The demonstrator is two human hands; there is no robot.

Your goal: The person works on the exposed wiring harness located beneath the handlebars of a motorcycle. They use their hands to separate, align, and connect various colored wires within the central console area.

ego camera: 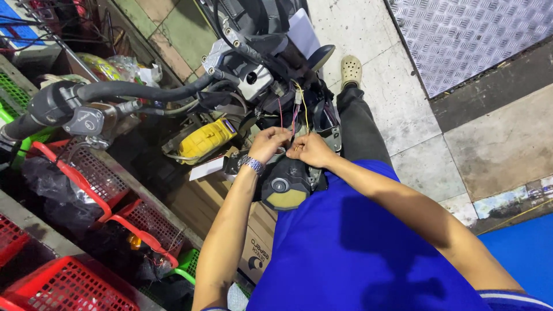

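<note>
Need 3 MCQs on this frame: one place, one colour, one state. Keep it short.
1. Where do the wires run?
A. from the motorbike's open front down to the hands
B. across the floor
C. inside a basket

2. Colour of the baskets at left?
A. mostly red
B. white
C. black

3. What are the hands doing?
A. both pinching wires
B. both hanging free
C. gripping the handlebar

Answers:
1 A, the strands drop from the headstock.
2 A, red mesh shows.
3 A, left hand and right hand meet, fingers closed on strands.

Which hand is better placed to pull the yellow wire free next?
Probably the right hand: it sits directly under the yellow wire and pinches the wire bundle there. The left hand is further off, by the red wires.
</note>
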